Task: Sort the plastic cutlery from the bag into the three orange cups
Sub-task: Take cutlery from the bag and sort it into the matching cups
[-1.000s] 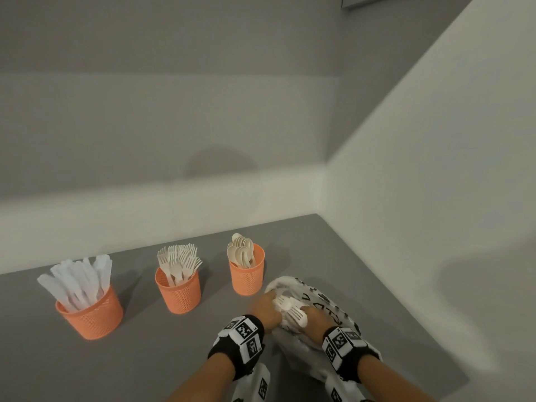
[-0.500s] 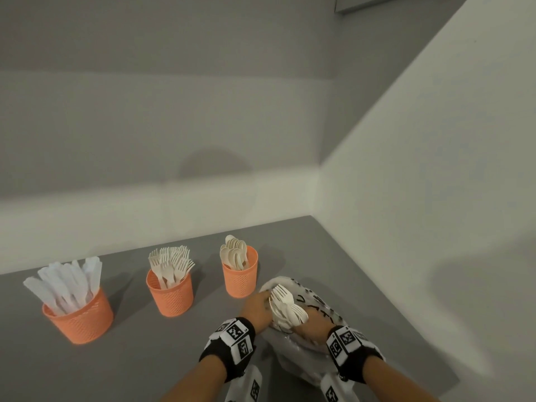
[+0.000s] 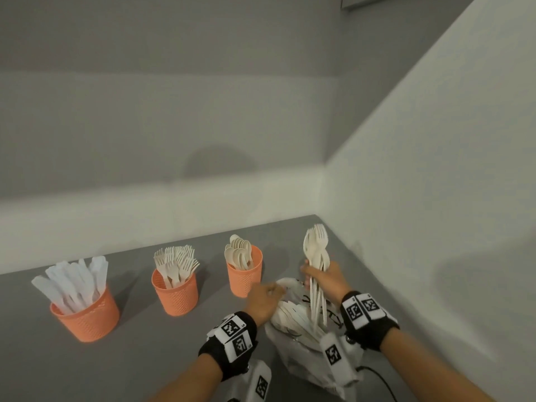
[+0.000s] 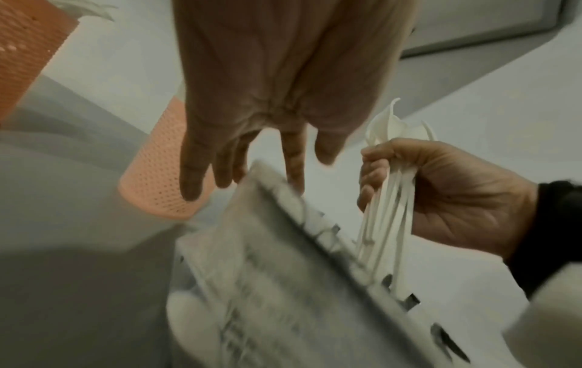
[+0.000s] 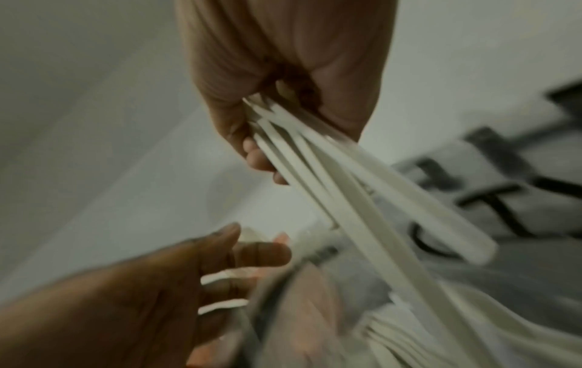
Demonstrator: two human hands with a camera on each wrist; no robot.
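Three orange cups stand in a row on the grey table: the knife cup (image 3: pixel 87 317) at the left, the fork cup (image 3: pixel 177 294) in the middle, the spoon cup (image 3: pixel 246 278) at the right. A white printed bag (image 3: pixel 301 340) lies just right of the spoon cup with more cutlery inside. My right hand (image 3: pixel 322 278) grips a bundle of white cutlery (image 3: pixel 316 250) upright above the bag, fork tines on top, handles hanging down (image 5: pixel 362 199). My left hand (image 3: pixel 262 298) has straight fingers (image 4: pixel 293 169) touching the bag's rim (image 4: pixel 283 224).
White walls close the table at the back and on the right (image 3: pixel 420 213), close beside the bag. Bare grey tabletop (image 3: pixel 139 358) lies in front of the cups. Marker-covered wrist bands and camera mounts sit on both forearms.
My right hand has pulled the bundle of cutlery up out of the bag and raised it upright. My left hand has stayed at the bag's mouth.
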